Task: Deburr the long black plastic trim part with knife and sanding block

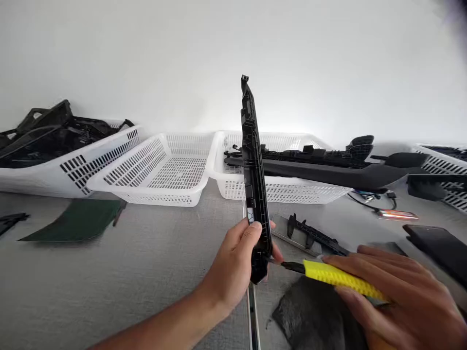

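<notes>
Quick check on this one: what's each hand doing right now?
Left hand: closed, holding the long black part.
Right hand: closed, gripping the yellow-handled knife.

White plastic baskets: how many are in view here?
4: a far-left basket, a middle-left basket, a middle-right basket partly behind the held black part, and a far-right basket cut off by the picture's edge. Others could be hidden.

Reading the view as a clock, I see a pale wall [153, 58] at twelve, a slotted white basket [156, 198] around nine, a dark green sheet [76, 221] at half past eight, a black phone [440, 243] at half past three, black calipers [317, 237] at four, dark cloth [314, 313] near five.
</notes>
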### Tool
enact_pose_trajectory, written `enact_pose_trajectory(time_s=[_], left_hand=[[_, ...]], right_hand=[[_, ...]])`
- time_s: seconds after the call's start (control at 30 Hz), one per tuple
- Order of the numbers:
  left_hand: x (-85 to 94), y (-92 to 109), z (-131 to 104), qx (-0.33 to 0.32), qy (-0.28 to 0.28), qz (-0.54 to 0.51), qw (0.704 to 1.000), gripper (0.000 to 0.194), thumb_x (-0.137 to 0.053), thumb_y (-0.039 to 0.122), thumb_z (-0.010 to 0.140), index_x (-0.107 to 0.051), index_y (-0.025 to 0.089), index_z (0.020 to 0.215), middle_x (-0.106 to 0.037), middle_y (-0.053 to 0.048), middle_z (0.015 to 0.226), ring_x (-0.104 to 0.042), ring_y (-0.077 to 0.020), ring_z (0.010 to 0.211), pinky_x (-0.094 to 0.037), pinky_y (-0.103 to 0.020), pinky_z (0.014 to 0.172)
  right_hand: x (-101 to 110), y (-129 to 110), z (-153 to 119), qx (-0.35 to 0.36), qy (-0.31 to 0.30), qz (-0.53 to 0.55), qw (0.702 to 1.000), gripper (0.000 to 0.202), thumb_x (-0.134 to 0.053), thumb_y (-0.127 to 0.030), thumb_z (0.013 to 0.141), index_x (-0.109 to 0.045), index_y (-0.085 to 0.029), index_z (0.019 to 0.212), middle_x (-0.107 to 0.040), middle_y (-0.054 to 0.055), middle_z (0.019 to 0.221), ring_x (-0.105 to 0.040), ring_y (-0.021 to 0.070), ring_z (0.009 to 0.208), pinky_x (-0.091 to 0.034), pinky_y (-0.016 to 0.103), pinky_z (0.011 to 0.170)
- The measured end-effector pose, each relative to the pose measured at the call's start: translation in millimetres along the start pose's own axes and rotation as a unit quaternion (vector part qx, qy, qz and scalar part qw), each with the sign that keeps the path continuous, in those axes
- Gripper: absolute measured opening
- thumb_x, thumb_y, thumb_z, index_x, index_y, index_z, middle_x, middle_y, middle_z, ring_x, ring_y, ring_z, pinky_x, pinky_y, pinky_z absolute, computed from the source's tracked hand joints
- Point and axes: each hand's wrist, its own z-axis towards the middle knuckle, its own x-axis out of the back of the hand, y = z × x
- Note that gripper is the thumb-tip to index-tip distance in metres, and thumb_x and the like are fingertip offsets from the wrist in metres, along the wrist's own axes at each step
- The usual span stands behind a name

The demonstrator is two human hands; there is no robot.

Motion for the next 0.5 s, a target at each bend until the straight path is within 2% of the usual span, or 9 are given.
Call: enact_pose_trajectory(time_s=[0.13, 0.33, 0.5], left_hand=[[-1.9, -0.4, -0.6, -0.008, 0.002, 0.003, 1.0, 0.046, -0.046, 0.055, 0.104, -0.062, 0.014, 0.122, -0.071, -0.007, 0.085, -0.053, -0.0134, 0.064, -0.045, -0.026, 0.058], [-2.5, -1.6, -1.6, -0.014, 0.001, 0.002, 1.0, 0.048, -0.047, 0.056, 0.103, -0.061, 0.014, 0.122, -0.07, -0.006, 0.082, -0.052, -0.0128, 0.061, -0.044, -0.026, 0.057], [-3.2, -1.6, -2.5, -0.014, 0.006, 0.007, 1.0, 0.048, -0.046, 0.056, 0.104, -0.061, 0.014, 0.123, -0.07, -0.006, 0.081, -0.052, -0.0143, 0.065, -0.044, -0.026, 0.057]], right_hand=[[-0.5, -0.3, -0.6, 0.012, 0.003, 0.008, 1.0, 0.015, -0.048, -0.025, 0.109, -0.062, -0.023, 0.115, -0.08, 0.003, 0.081, -0.073, 0.021, 0.066, -0.053, 0.033, 0.06], [-2.4, 1.1, -4.4, -0.009, 0.004, 0.025, 1.0, 0.014, -0.051, -0.025, 0.106, -0.063, -0.024, 0.114, -0.079, 0.003, 0.081, -0.074, 0.0218, 0.067, -0.053, 0.031, 0.057], [-3.9, 0.4, -8.8, -0.031, 0.014, 0.047, 0.998, 0.017, -0.051, -0.035, 0.107, -0.064, -0.026, 0.112, -0.077, 0.002, 0.079, -0.073, 0.0224, 0.065, -0.054, 0.032, 0.059]])
